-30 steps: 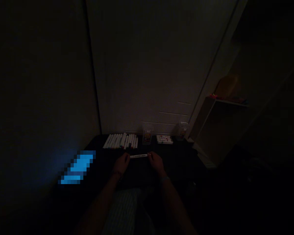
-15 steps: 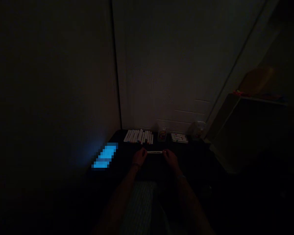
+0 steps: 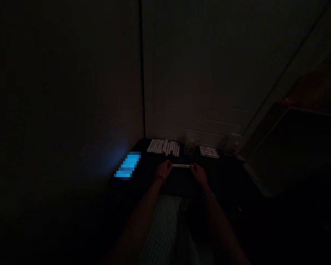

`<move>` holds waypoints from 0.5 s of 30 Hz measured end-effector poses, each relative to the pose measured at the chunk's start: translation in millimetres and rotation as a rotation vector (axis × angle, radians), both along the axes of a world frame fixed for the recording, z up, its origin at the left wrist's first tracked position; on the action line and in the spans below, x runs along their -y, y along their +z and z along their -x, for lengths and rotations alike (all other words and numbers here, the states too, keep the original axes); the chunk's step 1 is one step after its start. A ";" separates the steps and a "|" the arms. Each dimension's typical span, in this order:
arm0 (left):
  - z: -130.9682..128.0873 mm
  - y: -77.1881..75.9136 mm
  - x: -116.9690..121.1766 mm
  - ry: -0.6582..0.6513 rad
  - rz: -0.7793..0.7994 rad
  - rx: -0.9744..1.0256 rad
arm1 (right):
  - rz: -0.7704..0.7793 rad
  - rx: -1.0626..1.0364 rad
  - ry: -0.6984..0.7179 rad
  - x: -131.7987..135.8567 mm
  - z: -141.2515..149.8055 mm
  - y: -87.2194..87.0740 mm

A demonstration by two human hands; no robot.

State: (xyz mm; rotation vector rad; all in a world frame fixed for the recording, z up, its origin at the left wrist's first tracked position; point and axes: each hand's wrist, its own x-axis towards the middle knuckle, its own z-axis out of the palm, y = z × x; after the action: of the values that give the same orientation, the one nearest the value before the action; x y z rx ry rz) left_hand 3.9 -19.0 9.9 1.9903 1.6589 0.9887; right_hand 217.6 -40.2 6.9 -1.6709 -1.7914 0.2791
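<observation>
A slim white marker [image 3: 181, 165] lies crosswise between my two hands, with dark print along its barrel. My left hand [image 3: 164, 169] is closed on its left end, and my right hand [image 3: 198, 172] pinches the right end. Both hands are just above or on the dark tabletop [image 3: 179, 186]; the dim light hides which. Behind them a row of white markers [image 3: 163, 147] lies side by side, with coloured ends toward me. Right of that row stands a clear pack [image 3: 190, 146] with a dark label. Beyond it is a flat stack of white, marker-like pieces [image 3: 209, 151].
At the left lies a glowing blue screen [image 3: 127, 165], blurred into blocks. Another clear pack [image 3: 232, 144] stands at the back right. A pale wall [image 3: 198, 73] rises behind the table, and a box-like shelf [image 3: 300, 143] stands on the right. The room is very dark.
The whole view has shifted, so everything appears further right and slightly higher. Both hands keep their hold on the marker's ends, with little change in grip.
</observation>
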 end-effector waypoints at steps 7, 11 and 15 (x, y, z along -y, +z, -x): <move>0.7 -3.2 -3.6 -0.004 -0.045 -0.020 | 0.009 -0.021 0.006 2.6 1.7 4.8; 1.4 -6.8 -5.8 0.011 -0.034 -0.033 | 0.002 -0.039 0.015 2.0 2.2 3.9; 0.8 -4.8 -3.8 0.000 -0.045 -0.046 | -0.003 -0.034 0.011 2.1 2.5 3.6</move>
State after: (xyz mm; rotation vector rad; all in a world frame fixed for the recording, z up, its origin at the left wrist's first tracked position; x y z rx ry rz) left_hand 3.0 -15.2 5.0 2.0565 1.6742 0.9961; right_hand 215.0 -42.3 10.5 -1.6451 -1.7762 0.3081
